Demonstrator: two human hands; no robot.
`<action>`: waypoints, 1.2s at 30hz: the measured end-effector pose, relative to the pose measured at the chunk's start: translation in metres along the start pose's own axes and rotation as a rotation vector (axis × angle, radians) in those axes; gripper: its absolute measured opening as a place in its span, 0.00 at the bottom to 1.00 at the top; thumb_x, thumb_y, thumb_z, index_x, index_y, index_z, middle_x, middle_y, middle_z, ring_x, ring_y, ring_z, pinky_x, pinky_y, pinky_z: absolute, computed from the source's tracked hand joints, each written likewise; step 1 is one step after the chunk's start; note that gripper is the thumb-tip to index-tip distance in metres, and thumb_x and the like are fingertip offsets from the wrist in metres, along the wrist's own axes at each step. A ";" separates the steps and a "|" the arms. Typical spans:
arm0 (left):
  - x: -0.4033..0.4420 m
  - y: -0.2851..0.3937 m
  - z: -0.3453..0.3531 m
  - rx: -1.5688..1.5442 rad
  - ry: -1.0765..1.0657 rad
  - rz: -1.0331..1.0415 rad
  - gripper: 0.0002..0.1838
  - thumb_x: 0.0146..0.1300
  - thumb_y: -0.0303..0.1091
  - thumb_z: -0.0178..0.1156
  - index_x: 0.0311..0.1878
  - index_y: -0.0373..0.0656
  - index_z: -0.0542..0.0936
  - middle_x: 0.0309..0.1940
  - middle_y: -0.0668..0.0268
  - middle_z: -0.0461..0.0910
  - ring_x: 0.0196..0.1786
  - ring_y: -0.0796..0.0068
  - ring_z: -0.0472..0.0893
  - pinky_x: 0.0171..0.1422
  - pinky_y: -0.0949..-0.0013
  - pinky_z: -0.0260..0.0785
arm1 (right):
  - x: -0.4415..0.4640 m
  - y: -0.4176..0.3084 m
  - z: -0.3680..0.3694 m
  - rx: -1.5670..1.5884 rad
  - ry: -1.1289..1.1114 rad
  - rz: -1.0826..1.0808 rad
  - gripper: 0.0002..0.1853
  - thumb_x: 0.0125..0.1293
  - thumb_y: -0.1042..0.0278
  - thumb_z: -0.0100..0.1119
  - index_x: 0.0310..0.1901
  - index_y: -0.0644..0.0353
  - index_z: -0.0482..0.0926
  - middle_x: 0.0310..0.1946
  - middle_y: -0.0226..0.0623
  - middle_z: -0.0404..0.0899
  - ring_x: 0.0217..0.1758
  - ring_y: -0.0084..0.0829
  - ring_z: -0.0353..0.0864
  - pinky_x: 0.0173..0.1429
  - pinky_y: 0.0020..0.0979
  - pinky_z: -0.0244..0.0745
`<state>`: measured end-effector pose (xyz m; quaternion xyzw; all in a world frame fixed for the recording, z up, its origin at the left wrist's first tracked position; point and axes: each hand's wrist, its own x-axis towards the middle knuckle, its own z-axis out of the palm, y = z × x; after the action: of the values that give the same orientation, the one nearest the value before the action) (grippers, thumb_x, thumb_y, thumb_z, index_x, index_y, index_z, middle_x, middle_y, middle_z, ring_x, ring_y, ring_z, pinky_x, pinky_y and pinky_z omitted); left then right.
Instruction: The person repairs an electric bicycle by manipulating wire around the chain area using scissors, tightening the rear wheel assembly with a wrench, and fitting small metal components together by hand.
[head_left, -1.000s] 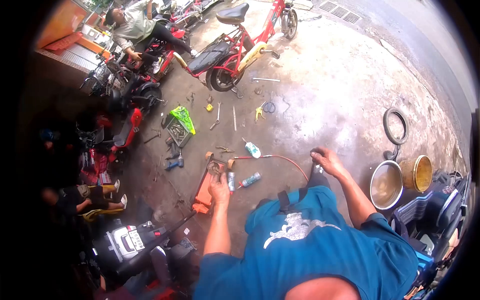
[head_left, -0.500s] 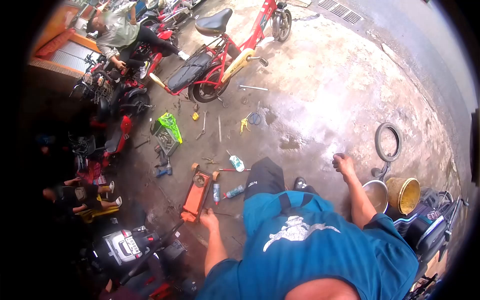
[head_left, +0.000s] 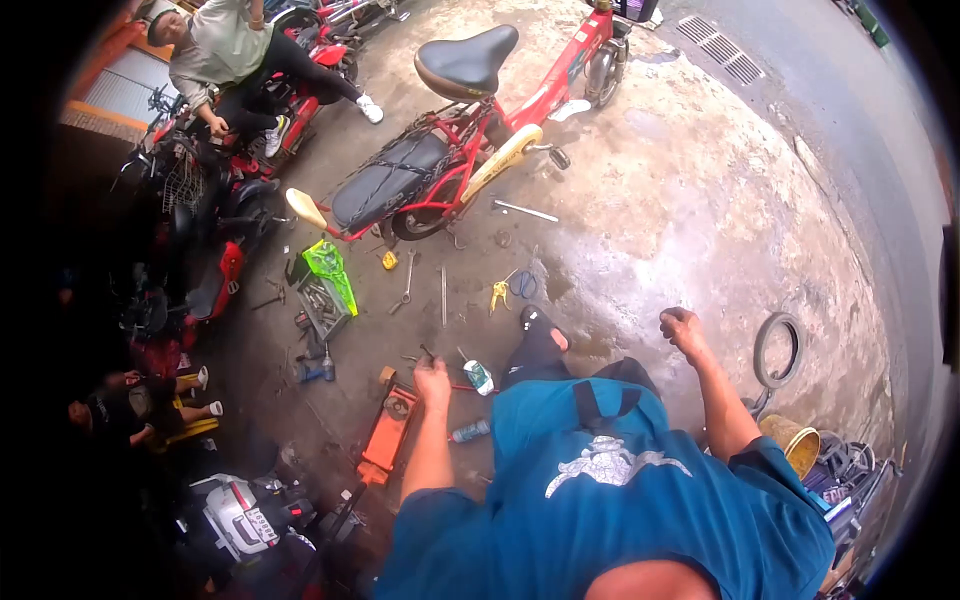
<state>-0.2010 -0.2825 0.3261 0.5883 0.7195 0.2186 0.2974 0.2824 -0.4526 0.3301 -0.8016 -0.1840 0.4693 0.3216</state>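
Note:
My left hand (head_left: 432, 382) is closed, fingers curled, over the front end of an orange floor jack (head_left: 384, 440). A small dark piece shows at its fingertips; whether it is held or lies on the ground behind I cannot make out. Beside this hand lie a white bottle (head_left: 479, 377) and a blue-grey can (head_left: 470, 431). My right hand (head_left: 683, 330) hangs over the concrete with curled fingers and nothing visible in it, left of a loose tyre (head_left: 779, 350).
Ahead stands a red bicycle (head_left: 540, 95). Around it lie a wrench (head_left: 405, 280), yellow pliers (head_left: 499, 293), a metal bar (head_left: 526, 211), a tool tray (head_left: 322, 308) and a blue power drill (head_left: 317, 368). A yellow bucket (head_left: 795, 447) stands right. A person (head_left: 225, 50) sits on a red scooter.
The view has moved forward, bringing the bicycle nearer. My left hand has swung forward from the jack's rear to its front. My right hand stays about level, and my stepping foot has changed.

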 end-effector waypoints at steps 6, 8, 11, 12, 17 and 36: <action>0.109 0.089 0.024 -0.143 -0.038 0.011 0.10 0.62 0.32 0.58 0.38 0.34 0.81 0.29 0.58 0.82 0.34 0.67 0.80 0.44 0.64 0.70 | 0.117 -0.081 0.062 -0.046 -0.142 0.043 0.20 0.65 0.57 0.57 0.47 0.67 0.81 0.32 0.39 0.82 0.33 0.28 0.79 0.38 0.31 0.74; 0.137 0.093 0.036 -0.227 0.014 0.036 0.10 0.62 0.31 0.59 0.40 0.33 0.82 0.29 0.60 0.82 0.33 0.70 0.79 0.42 0.67 0.70 | 0.175 -0.100 0.089 -0.111 -0.246 -0.062 0.21 0.65 0.56 0.57 0.49 0.67 0.81 0.35 0.43 0.84 0.36 0.34 0.83 0.44 0.34 0.76; 0.153 0.093 0.054 -0.350 0.082 -0.043 0.10 0.62 0.29 0.60 0.42 0.32 0.83 0.30 0.63 0.83 0.31 0.75 0.78 0.38 0.70 0.70 | 0.248 -0.131 0.119 -0.337 -0.351 -0.178 0.21 0.65 0.55 0.58 0.49 0.66 0.81 0.36 0.44 0.84 0.39 0.35 0.83 0.47 0.35 0.76; 0.151 0.093 0.058 -0.399 0.087 -0.174 0.11 0.62 0.28 0.60 0.43 0.32 0.83 0.31 0.64 0.83 0.31 0.76 0.78 0.37 0.70 0.70 | 0.256 -0.152 0.130 -0.377 -0.377 -0.202 0.21 0.65 0.56 0.58 0.48 0.68 0.81 0.35 0.43 0.84 0.38 0.33 0.82 0.46 0.34 0.76; 0.183 0.057 0.105 -0.660 0.183 -0.497 0.11 0.61 0.29 0.63 0.44 0.34 0.84 0.31 0.64 0.82 0.28 0.77 0.79 0.33 0.73 0.71 | 0.366 -0.190 0.213 -0.491 -0.540 -0.316 0.20 0.65 0.55 0.57 0.50 0.62 0.82 0.37 0.44 0.85 0.43 0.36 0.84 0.52 0.36 0.75; 0.332 -0.247 0.437 -0.524 -0.061 -0.513 0.12 0.62 0.29 0.61 0.47 0.36 0.83 0.30 0.68 0.82 0.28 0.80 0.76 0.33 0.75 0.68 | 0.570 -0.062 0.530 0.581 -0.681 -0.247 0.21 0.71 0.63 0.57 0.56 0.72 0.73 0.44 0.44 0.83 0.43 0.31 0.83 0.47 0.30 0.80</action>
<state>-0.1223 -0.0262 -0.2124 0.2987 0.7540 0.2959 0.5046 0.1020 0.1137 -0.1758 -0.4505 -0.2339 0.6961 0.5077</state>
